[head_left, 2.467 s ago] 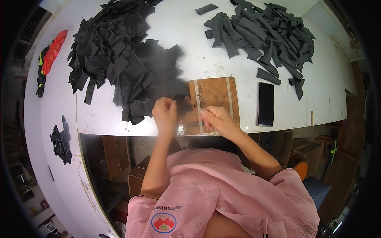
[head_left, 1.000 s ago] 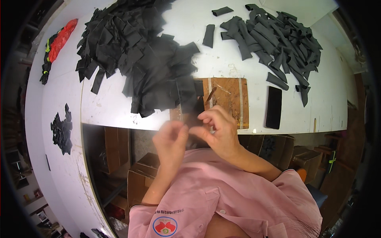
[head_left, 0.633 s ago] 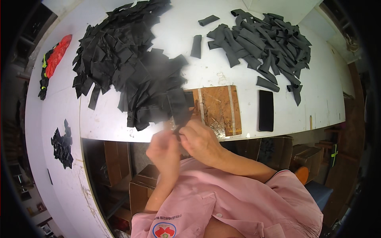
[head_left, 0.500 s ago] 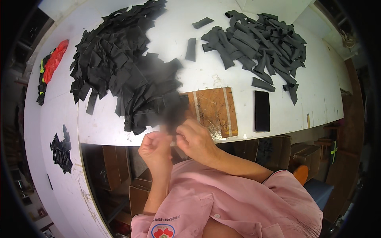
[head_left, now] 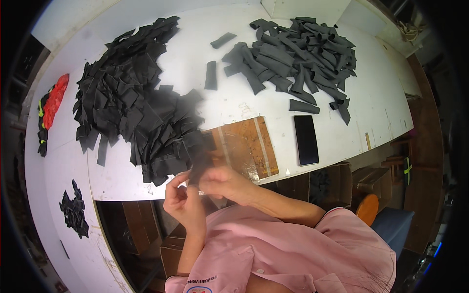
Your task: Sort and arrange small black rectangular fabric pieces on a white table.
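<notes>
My left hand (head_left: 184, 198) is at the table's front edge, its thumb and fingers pinched on the lower end of a small black fabric piece (head_left: 197, 168). Close beside it, my right hand (head_left: 221, 181) has its fingers closed on the same piece from the right. A dark smear blurs the piece's upper part, so its outline cannot be made out. Right behind the hands lies a worn brown board (head_left: 246, 144) with pale strips across it. To the left spreads a large heap of flat black fabric pieces (head_left: 124, 97).
Rolled, tube-like dark grey fabric pieces (head_left: 298, 56) are piled at the back right, with a few lying loose. A black phone (head_left: 306, 140) rests right of the board. On the left surface are a red bundle (head_left: 56, 100) and black scraps (head_left: 73, 212). Cardboard boxes (head_left: 337, 183) stand below the table.
The view has shifted, so the table's things appear further left and mostly lower. My hands have drawn closer together, and the fabric piece now shows between my fingertips.
</notes>
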`<state>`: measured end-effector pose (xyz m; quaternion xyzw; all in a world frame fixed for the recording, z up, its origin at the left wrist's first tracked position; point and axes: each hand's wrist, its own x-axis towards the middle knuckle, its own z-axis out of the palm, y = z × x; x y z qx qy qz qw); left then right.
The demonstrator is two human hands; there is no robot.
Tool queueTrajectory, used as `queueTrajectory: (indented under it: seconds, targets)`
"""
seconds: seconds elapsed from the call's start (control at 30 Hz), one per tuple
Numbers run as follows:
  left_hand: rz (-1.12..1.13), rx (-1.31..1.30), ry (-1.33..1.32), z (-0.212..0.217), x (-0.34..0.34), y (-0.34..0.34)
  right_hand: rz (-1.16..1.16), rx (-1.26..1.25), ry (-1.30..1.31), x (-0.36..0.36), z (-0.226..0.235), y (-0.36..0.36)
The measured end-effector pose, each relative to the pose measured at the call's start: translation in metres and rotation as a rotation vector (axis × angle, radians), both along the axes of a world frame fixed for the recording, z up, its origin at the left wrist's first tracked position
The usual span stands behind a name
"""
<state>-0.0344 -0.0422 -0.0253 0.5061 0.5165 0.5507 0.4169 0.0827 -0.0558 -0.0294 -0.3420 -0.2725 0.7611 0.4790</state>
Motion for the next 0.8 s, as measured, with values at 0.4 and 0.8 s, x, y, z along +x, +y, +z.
queueTrajectory:
  seconds: [0.4,0.8]
  targets:
    - [-0.836,-0.482,-1.094,0.027,-0.02,-0.003,-0.004,0.309,-0.031,0.013,0.021,-0.013]
    - [-0.053,0.08,0.102,0.03,0.01,-0.017,-0.479,0.859,-0.87,0.012,0.029,-0.003]
